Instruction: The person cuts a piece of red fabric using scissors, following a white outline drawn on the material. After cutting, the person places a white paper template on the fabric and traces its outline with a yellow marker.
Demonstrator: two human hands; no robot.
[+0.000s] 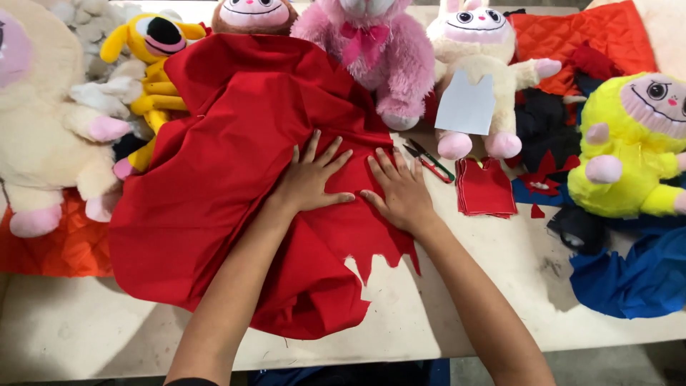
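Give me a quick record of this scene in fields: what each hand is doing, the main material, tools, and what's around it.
left hand: flat, fingers spread, pressing on red cloth
right hand: flat on the same cloth, near its jagged cut edge
surface: pale worktable
tool: small snips lying just right of the hands
cut pieces: stack of red vest shapes
pattern: grey vest-shaped template leaning on a cream plush rabbit
surroundings: pink plush, yellow plush, blue cloth
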